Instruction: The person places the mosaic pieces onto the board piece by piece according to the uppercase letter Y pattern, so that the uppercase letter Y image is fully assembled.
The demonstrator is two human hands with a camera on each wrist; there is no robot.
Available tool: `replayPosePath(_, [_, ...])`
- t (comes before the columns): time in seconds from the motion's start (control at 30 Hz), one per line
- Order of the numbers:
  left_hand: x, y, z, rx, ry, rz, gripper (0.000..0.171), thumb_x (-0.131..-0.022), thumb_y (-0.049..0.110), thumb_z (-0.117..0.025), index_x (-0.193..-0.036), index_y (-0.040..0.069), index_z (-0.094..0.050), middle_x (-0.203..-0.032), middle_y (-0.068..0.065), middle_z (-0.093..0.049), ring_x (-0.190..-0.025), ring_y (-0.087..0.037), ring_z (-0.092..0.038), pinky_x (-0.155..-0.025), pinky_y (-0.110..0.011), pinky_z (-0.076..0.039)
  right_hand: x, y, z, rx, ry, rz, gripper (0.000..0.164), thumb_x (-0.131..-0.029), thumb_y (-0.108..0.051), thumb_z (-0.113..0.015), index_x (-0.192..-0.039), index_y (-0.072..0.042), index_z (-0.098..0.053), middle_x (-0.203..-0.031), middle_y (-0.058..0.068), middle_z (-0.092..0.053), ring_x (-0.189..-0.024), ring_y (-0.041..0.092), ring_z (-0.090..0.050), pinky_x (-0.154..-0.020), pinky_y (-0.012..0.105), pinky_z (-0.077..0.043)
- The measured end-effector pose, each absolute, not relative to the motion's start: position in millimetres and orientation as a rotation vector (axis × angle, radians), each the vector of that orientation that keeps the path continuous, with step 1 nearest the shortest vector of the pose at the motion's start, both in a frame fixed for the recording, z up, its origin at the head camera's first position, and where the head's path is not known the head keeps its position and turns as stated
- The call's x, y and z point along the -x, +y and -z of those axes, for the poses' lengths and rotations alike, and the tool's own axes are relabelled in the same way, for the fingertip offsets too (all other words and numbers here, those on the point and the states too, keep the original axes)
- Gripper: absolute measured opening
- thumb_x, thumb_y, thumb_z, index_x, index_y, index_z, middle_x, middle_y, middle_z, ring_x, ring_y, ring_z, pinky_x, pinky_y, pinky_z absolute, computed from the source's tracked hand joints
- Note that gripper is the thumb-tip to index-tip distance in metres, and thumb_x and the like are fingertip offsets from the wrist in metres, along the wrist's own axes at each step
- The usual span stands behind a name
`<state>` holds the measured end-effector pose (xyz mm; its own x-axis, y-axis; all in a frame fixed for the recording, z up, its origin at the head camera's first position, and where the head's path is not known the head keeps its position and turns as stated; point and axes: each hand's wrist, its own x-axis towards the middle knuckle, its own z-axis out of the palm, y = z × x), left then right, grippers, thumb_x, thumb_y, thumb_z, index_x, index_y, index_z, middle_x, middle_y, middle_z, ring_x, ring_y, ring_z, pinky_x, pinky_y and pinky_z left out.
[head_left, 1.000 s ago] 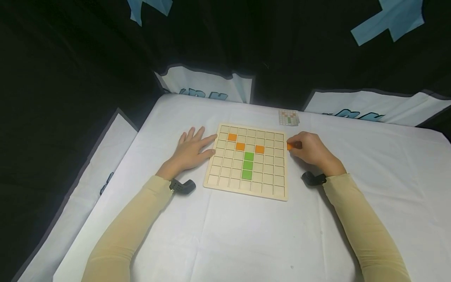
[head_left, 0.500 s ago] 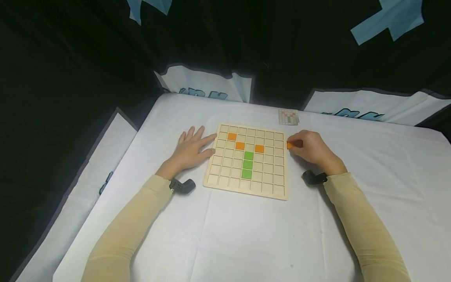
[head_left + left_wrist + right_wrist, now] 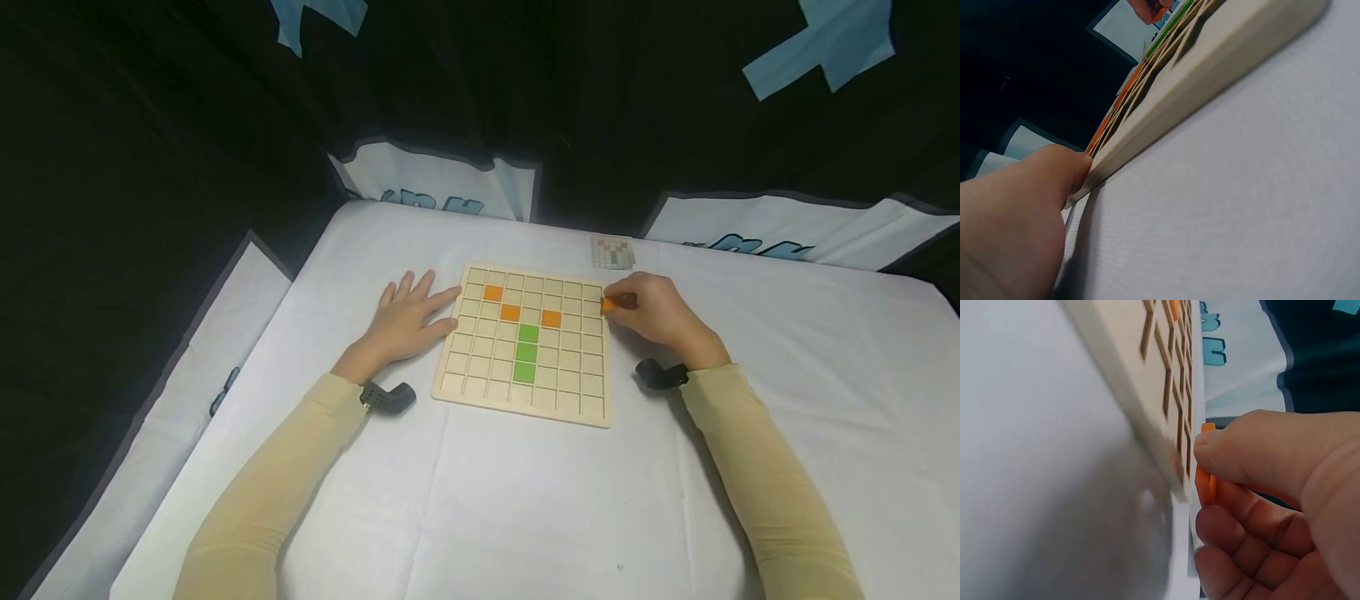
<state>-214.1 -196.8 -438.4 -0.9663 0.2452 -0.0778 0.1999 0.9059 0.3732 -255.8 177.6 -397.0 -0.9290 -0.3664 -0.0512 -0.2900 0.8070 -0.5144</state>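
Note:
A square wooden grid board (image 3: 480,368) lies flat on the white-covered table, its shallow cells mostly bare. Three orange tiles, one of them near the far left corner (image 3: 492,293), and a column of three green tiles (image 3: 526,352) sit in cells. My left hand (image 3: 405,321) lies with fingers spread, its thumb and forefinger touching the board's left edge; the left wrist view has the thumb (image 3: 1054,169) against the rim. At the right edge, my right hand (image 3: 656,310) pinches another orange tile (image 3: 1205,487) between thumb and fingers, just over the board's rim.
Behind the board's far right corner lies a small patterned card (image 3: 612,252) showing a coloured grid. Black curtains (image 3: 570,108) with blue tape pieces (image 3: 832,42) hang beyond the table. Each wrist wears a black camera (image 3: 388,398).
My right hand has shifted slightly left and away from me, bringing the orange tile from beside the board to over its right rim. My left hand stays where it was.

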Motion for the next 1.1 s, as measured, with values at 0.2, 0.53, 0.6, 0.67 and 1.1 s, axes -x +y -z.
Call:
replayPosePath(0.2, [214,-197,440,-0.340,2.949,-0.574,0.062,-0.101,0.050,-0.049,-0.159,0.028,-0.038,-0.172,-0.018,-0.013,-0.159,-0.046,0.000,-0.127,-0.064,0.002,261,165,396,0.600,2.848,0.789,0.031,-0.091,-0.003,-0.069,-0.122,0.005,-0.071,-0.118,0.023,-0.070,-0.097,0.031,-0.058,-0.088,0.045,-0.054])
replayPosePath(0.53, [214,-196,438,-0.337,2.951,-0.545,0.062,-0.101,0.050,-0.048,-0.159,0.028,-0.038,-0.172,-0.018,-0.014,-0.159,-0.046,-0.001,-0.127,-0.065,0.001,267,147,391,0.666,2.817,0.817,0.032,-0.091,-0.002,-0.069,-0.122,0.006,-0.071,-0.123,0.023,-0.072,-0.103,0.032,-0.063,-0.095,0.050,-0.056])
replayPosePath(0.6, [214,-196,438,-0.335,2.952,-0.541,0.062,-0.102,0.050,-0.047,-0.159,0.028,-0.038,-0.172,-0.018,-0.014,-0.159,-0.046,-0.002,-0.127,-0.065,0.000,268,144,391,0.686,2.816,0.829,0.032,-0.090,-0.001,-0.070,-0.121,0.006,-0.072,-0.121,0.023,-0.072,-0.101,0.032,-0.063,-0.094,0.049,-0.055])
replayPosePath(0.67, [214,-196,438,-0.335,2.949,-0.544,0.062,-0.102,0.050,-0.048,-0.159,0.028,-0.038,-0.172,-0.018,-0.014,-0.159,-0.046,-0.002,-0.127,-0.065,0.000,269,141,392,0.711,2.812,0.840,0.032,-0.088,-0.001,-0.071,-0.119,0.006,-0.072,-0.120,0.023,-0.072,-0.100,0.033,-0.062,-0.093,0.048,-0.055])
replayPosePath(1.1, [211,-197,436,-0.337,2.946,-0.571,0.061,-0.102,0.050,-0.048,-0.159,0.029,-0.038,-0.172,-0.018,-0.013,-0.159,-0.046,0.000,-0.127,-0.064,0.002,271,136,397,0.739,2.790,0.822,0.031,-0.089,0.002,-0.069,-0.119,0.006,-0.072,-0.119,0.024,-0.072,-0.102,0.033,-0.064,-0.095,0.050,-0.056])
